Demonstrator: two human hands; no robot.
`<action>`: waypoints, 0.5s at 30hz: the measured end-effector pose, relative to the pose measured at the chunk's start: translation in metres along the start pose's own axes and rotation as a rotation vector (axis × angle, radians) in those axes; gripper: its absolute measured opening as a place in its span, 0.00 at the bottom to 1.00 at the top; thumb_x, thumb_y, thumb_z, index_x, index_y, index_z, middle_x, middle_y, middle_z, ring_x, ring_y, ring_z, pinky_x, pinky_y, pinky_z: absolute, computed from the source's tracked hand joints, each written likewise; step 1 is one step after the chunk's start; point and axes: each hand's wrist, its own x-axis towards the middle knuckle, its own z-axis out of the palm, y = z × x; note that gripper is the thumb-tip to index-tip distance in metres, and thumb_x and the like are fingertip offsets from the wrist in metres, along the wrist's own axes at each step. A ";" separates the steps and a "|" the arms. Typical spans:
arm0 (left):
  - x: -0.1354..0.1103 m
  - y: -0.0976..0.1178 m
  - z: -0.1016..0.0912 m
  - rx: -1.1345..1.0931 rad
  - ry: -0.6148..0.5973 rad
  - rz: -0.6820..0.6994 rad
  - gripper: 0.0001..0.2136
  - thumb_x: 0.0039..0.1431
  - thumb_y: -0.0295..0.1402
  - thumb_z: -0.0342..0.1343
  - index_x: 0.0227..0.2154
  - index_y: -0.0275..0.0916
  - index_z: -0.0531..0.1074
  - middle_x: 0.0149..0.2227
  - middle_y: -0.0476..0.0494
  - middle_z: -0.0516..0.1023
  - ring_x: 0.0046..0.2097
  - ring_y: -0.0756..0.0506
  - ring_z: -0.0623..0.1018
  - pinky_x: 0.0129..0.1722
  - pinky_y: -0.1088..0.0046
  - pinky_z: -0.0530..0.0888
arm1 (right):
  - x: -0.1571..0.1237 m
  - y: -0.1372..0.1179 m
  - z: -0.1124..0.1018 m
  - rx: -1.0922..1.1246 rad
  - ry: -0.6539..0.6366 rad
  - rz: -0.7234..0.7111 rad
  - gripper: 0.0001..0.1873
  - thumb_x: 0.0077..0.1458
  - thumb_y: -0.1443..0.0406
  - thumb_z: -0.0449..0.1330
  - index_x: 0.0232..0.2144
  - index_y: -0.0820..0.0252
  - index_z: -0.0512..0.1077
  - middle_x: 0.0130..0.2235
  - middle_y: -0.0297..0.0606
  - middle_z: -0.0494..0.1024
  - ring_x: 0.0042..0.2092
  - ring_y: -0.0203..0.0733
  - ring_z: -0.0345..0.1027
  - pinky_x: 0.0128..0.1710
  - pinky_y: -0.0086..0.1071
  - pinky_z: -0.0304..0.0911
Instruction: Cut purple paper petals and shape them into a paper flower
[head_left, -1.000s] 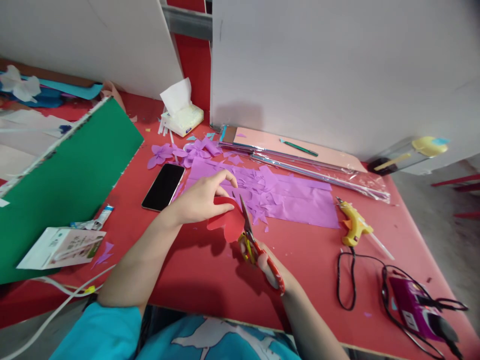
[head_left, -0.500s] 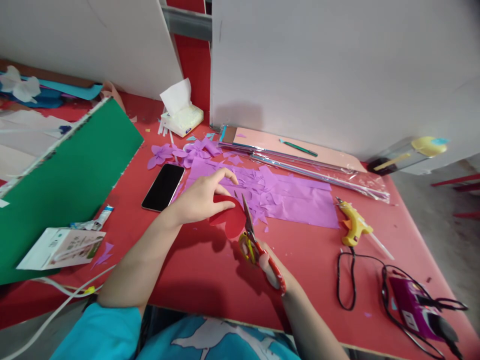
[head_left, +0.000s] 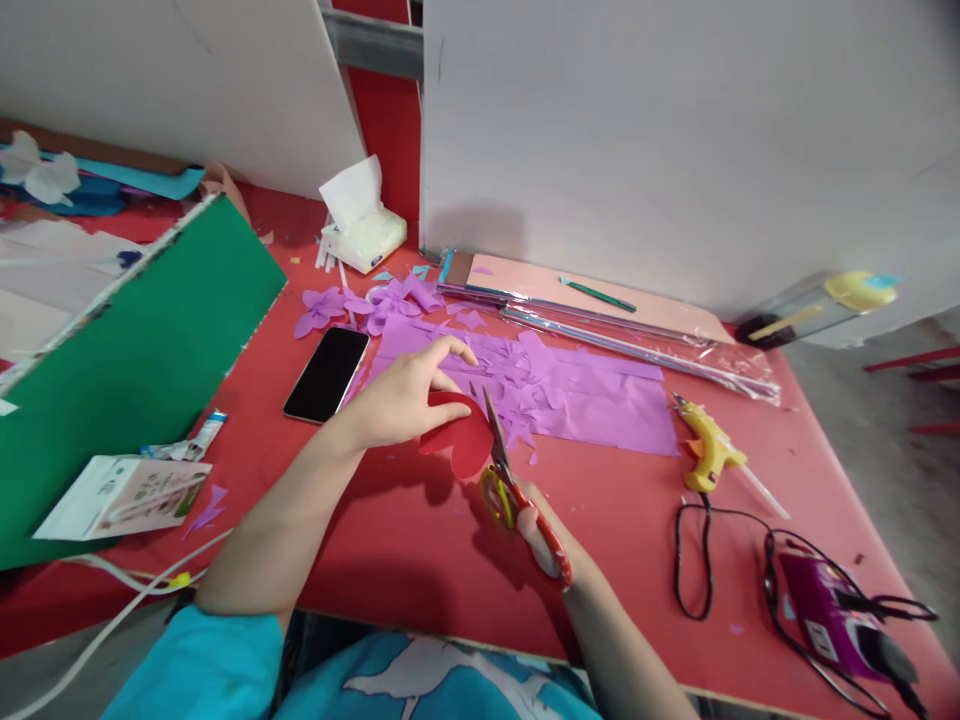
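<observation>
My left hand [head_left: 401, 400] pinches a rounded piece of red paper [head_left: 459, 440] just above the red table [head_left: 420, 550], thumb below and fingers above. My right hand [head_left: 544, 535] grips scissors [head_left: 506, 480] with red and yellow handles, and their blades point away from me along the paper's right edge. A sheet of purple paper [head_left: 585, 395] with many cut scraps lies just beyond both hands.
A black phone [head_left: 327, 373] lies left of my hand, with a green board [head_left: 127, 370] and a small box [head_left: 124, 495] further left. A yellow glue gun [head_left: 705, 450], its black cord and a purple device [head_left: 825, 605] sit at the right. A tissue pack [head_left: 364, 235] and plastic-wrapped paper rolls [head_left: 615, 330] lie at the back.
The scissors and my right hand have shifted slightly right and forward along the red paper's edge. My left hand has barely moved.
</observation>
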 end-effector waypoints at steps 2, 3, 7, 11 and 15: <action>0.000 0.000 0.000 -0.004 0.003 0.001 0.17 0.49 0.32 0.56 0.42 0.42 0.60 0.28 0.53 0.78 0.23 0.51 0.76 0.28 0.76 0.69 | 0.000 0.000 0.000 -0.013 -0.010 -0.047 0.34 0.45 0.35 0.35 0.23 0.58 0.56 0.25 0.34 0.55 0.27 0.36 0.46 0.24 0.32 0.46; 0.000 0.000 0.000 -0.005 0.005 0.000 0.17 0.49 0.32 0.56 0.42 0.42 0.60 0.28 0.53 0.78 0.23 0.51 0.76 0.28 0.77 0.69 | 0.001 -0.001 0.000 -0.020 -0.017 -0.064 0.34 0.45 0.35 0.34 0.23 0.58 0.55 0.25 0.33 0.55 0.26 0.36 0.45 0.24 0.32 0.46; 0.000 0.000 0.001 0.001 0.007 -0.001 0.17 0.49 0.31 0.55 0.42 0.43 0.60 0.29 0.53 0.78 0.23 0.52 0.76 0.29 0.77 0.69 | 0.001 -0.001 0.000 -0.053 -0.024 -0.079 0.33 0.46 0.36 0.33 0.21 0.58 0.54 0.23 0.32 0.54 0.25 0.34 0.43 0.23 0.31 0.44; 0.000 0.000 0.001 0.005 0.010 -0.005 0.17 0.49 0.31 0.55 0.42 0.42 0.60 0.29 0.53 0.78 0.24 0.51 0.76 0.30 0.76 0.69 | 0.002 -0.002 0.000 -0.064 -0.009 -0.081 0.32 0.47 0.36 0.33 0.20 0.58 0.53 0.23 0.31 0.54 0.25 0.34 0.44 0.23 0.30 0.43; 0.000 0.000 0.001 0.024 0.005 -0.003 0.17 0.48 0.32 0.55 0.42 0.42 0.60 0.29 0.52 0.77 0.26 0.50 0.77 0.32 0.75 0.69 | 0.002 -0.002 0.002 -0.059 0.000 -0.083 0.32 0.47 0.36 0.34 0.20 0.58 0.52 0.22 0.30 0.53 0.24 0.33 0.43 0.22 0.30 0.43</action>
